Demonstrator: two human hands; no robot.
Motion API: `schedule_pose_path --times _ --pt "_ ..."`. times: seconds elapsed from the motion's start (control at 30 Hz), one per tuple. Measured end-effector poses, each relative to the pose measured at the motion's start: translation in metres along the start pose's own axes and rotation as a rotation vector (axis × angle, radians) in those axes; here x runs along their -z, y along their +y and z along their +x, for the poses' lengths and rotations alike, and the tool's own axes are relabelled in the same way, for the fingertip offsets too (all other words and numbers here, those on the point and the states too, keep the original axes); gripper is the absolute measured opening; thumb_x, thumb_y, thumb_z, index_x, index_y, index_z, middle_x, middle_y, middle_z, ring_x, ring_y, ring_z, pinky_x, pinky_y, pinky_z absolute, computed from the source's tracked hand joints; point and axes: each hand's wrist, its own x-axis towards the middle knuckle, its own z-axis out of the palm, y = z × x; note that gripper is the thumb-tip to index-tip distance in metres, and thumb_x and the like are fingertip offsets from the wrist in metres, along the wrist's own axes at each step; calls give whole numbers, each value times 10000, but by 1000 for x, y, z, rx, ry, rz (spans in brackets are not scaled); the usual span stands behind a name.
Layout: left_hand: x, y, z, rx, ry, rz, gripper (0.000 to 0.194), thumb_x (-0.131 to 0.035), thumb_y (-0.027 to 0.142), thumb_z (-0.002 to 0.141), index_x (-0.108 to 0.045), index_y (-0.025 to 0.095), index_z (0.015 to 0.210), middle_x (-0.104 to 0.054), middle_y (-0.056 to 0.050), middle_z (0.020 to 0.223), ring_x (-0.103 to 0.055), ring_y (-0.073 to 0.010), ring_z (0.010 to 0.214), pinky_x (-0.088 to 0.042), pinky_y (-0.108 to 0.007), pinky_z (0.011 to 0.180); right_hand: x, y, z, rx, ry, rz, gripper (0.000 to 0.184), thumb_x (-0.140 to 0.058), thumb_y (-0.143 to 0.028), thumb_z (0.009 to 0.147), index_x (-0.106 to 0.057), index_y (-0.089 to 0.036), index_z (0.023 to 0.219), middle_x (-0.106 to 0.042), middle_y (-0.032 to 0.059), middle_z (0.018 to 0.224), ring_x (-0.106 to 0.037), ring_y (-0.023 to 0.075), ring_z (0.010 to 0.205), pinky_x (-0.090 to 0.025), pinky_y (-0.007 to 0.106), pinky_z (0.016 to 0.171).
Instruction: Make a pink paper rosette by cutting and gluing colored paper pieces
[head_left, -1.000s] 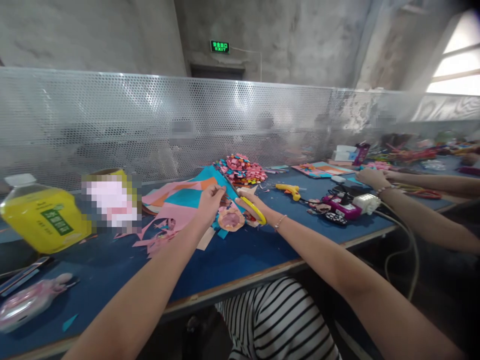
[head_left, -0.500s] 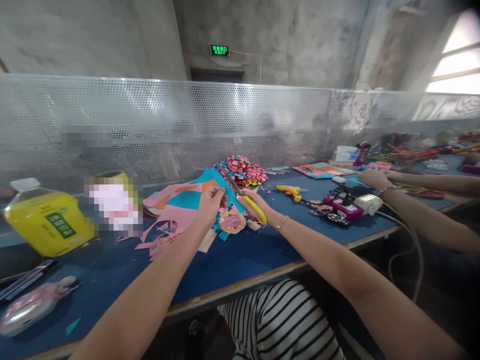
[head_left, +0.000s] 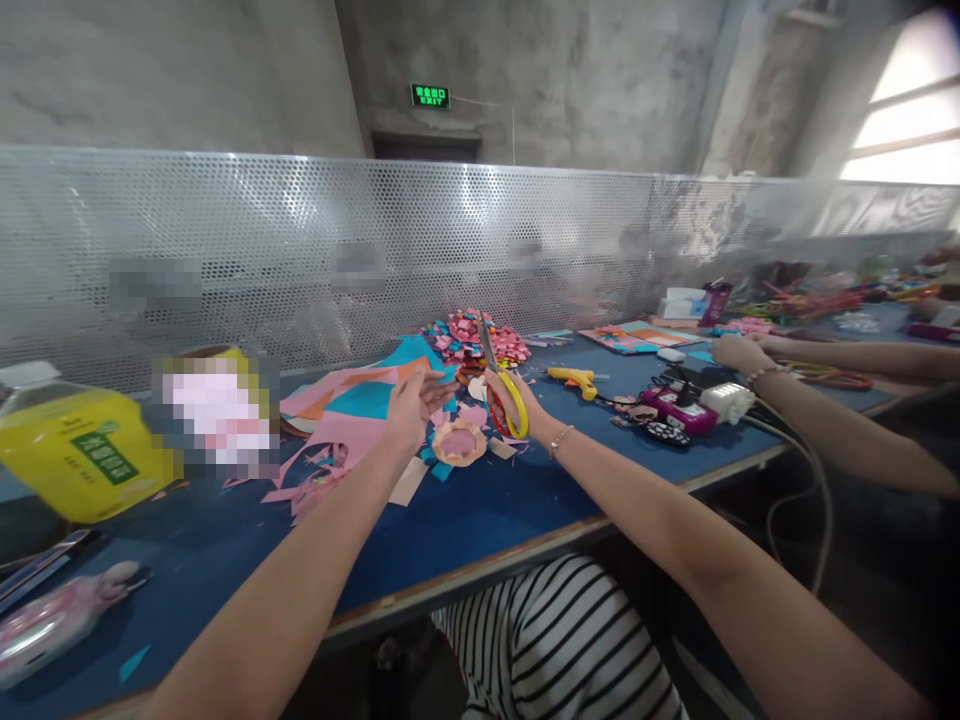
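In my right hand (head_left: 514, 402) are scissors (head_left: 491, 350) with yellow and red handles, their blades pointing up and away from me. A small pale round piece (head_left: 478, 387) shows beside that hand's fingers; whether they touch it I cannot tell. To the left, my left hand (head_left: 417, 405) has its fingers loosely stretched out, and I see nothing between them. Below and between both hands lies a peach paper ring with a pink middle (head_left: 460, 442). Pink, orange and blue paper sheets (head_left: 360, 400) spread out under and beyond my left hand.
Behind the hands is a heap of small coloured paper pieces (head_left: 480, 338). A yellow glue gun (head_left: 574, 380) and a purple power strip (head_left: 679, 412) lie to the right, near a co-worker's hands (head_left: 739, 355). A yellow jug (head_left: 86, 440) stands left. A perforated metal screen (head_left: 420, 240) runs behind the table.
My left hand's fingers have gone from pinched together to stretched out. The scissors have turned more upright, and their red handle now shows. The view has shifted slightly to the right.
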Motion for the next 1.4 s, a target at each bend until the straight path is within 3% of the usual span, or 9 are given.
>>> schedule_pose_path --times 0.2,0.37,0.6,0.8,0.97,1.07,1.17,1.23,1.4 --pt "10 -6 5 -136 0 351 288 -704 294 538 -554 175 753 -572 32 556 -516 -108 491 -381 -222 476 6 14 11 -4 17 -23 307 -563 -452 763 -398 -207 678 -399 -81 419 -339 50 290 -251 177 283" --pt "12 -2 6 -166 -68 459 309 -642 261 577 -495 199 842 -595 40 590 -580 -144 577 -441 -262 578 10 15 15 71 23 -121 309 -622 -440 698 -420 -210 741 -424 -90 459 -363 46 295 -280 172 286" --pt "13 1 11 -203 -168 701 142 -564 241 605 -622 175 716 -658 -28 692 -620 -196 737 -462 -314 722 19 4 20 122 144 -151 357 -649 -428 654 -473 -196 860 -491 -39 620 -459 65 403 -343 187 322" --pt "17 -5 13 -191 -182 747 178 -573 259 597 -681 179 715 -649 -15 647 -575 -158 616 -447 -274 598 24 -6 13 192 47 -96 321 -661 -403 628 -488 -190 795 -483 -32 675 -486 71 529 -466 193 437" --pt "16 -3 11 -142 -124 656 144 -652 226 526 -685 195 663 -631 -1 578 -537 -137 520 -424 -248 522 25 0 20 89 -65 -176 334 -673 -184 532 -495 -187 815 -525 -48 686 -519 79 529 -453 199 451" --pt "14 3 11 -115 9 428 303 -706 219 487 -662 177 784 -632 0 624 -567 -140 575 -443 -240 547 23 8 25 107 -31 -191 325 -628 -91 507 -495 -187 788 -519 -72 647 -502 62 522 -442 184 489" --pt "13 8 13 -47 139 86 289 -699 294 544 -586 181 784 -628 0 702 -592 -142 649 -474 -251 587 16 14 26 97 -3 -71 328 -630 -109 519 -467 -200 788 -498 -88 623 -518 62 521 -462 193 525" --pt "11 9 14 31 161 -94 246 -673 350 601 -529 187 715 -605 7 695 -593 -139 657 -499 -276 619 10 16 24 77 -4 56 355 -651 -137 529 -440 -212 804 -501 -89 631 -545 69 531 -488 211 557" --pt "2 4 7 194 152 -187 244 -707 199 580 -464 174 597 -575 13 601 -592 -111 631 -513 -268 677 -2 12 19 30 0 215 422 -697 -145 527 -398 -223 814 -474 -108 595 -564 69 511 -507 222 564"
